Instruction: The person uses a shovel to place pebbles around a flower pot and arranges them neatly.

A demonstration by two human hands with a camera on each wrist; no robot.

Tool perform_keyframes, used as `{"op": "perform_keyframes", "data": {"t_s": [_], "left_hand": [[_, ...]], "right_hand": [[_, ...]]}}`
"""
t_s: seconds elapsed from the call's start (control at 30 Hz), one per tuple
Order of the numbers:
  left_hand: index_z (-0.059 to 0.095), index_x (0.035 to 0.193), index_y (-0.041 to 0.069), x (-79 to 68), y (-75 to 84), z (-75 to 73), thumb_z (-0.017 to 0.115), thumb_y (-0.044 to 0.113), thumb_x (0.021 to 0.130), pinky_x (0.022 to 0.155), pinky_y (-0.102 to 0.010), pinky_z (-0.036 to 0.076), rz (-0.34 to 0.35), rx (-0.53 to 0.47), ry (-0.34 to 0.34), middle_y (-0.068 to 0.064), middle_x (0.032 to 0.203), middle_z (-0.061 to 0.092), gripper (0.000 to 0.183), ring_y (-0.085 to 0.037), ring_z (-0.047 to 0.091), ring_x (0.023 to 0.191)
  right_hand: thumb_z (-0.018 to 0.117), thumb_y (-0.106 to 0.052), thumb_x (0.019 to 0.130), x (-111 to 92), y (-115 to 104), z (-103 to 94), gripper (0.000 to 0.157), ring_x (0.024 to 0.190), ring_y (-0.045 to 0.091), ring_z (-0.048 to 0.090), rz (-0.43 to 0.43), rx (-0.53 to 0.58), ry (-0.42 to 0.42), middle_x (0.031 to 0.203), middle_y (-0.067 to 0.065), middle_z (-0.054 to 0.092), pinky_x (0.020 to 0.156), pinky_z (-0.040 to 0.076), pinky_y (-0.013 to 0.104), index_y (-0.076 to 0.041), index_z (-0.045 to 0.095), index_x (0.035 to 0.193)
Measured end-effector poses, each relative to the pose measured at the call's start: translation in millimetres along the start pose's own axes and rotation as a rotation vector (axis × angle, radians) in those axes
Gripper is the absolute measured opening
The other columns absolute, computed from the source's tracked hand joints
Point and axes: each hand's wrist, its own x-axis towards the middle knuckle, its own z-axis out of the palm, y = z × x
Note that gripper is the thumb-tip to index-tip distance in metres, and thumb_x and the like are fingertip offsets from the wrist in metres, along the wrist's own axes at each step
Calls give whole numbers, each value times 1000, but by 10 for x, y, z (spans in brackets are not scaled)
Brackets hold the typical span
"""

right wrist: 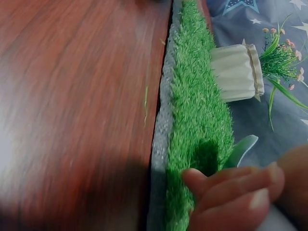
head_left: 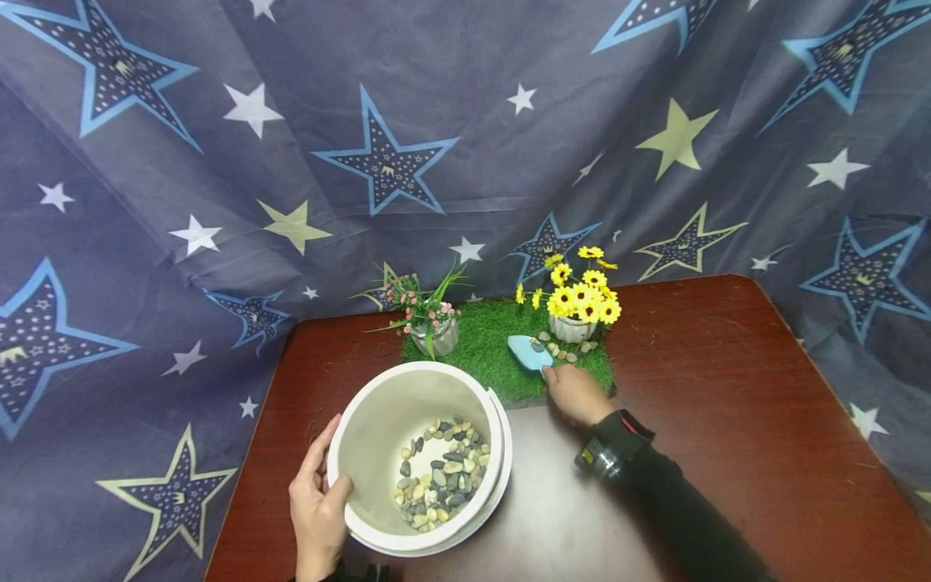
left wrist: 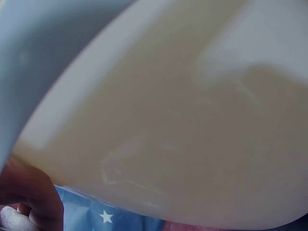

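Note:
My left hand (head_left: 318, 505) grips the rim of a white bucket (head_left: 371, 453), thumb inside the wall and fingers outside. The bucket tilts so its mouth shows; pebbles (head_left: 454, 477) in grey and cream lie inside. In the left wrist view, the bucket wall (left wrist: 168, 125) hides nearly everything but some fingers (left wrist: 33, 192). My right hand (head_left: 578, 394) holds a small light-blue trowel (head_left: 529, 353) over the artificial grass mat (head_left: 480, 331). A dark pebble appears on its blade. Loose pebbles (head_left: 569, 353) lie beside it, in front of the yellow-flower pot (head_left: 570, 327).
A white pot with small pink flowers (head_left: 436, 333) stands on the mat's left end. Brown wooden table (head_left: 727, 388) surrounds the mat. Behind hangs a blue-grey cloth (head_left: 436, 73) with stars.

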Motion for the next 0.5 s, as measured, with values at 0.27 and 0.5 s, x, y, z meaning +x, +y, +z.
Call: {"op": "perform_keyframes", "data": {"t_s": [0.27, 0.5], "left_hand": [[59, 142, -4, -5, 1, 3, 40, -26, 64, 76, -20, 60, -28, -31, -3, -10, 132, 70, 83, -11, 74, 99], [59, 142, -5, -1, 8, 1, 40, -27, 64, 75, -20, 61, -15, -36, -2, -10, 131, 71, 83, -12, 74, 98]], "right_hand": [[34, -32, 112, 136, -2, 77, 53, 29, 11, 44, 66, 245, -18, 42, -1, 45, 32, 42, 31, 4, 70, 94], [31, -31, 112, 238, -47, 71, 56, 37, 10, 42, 112, 496, -68, 51, -1, 45, 36, 39, 26, 11, 67, 103]]}}
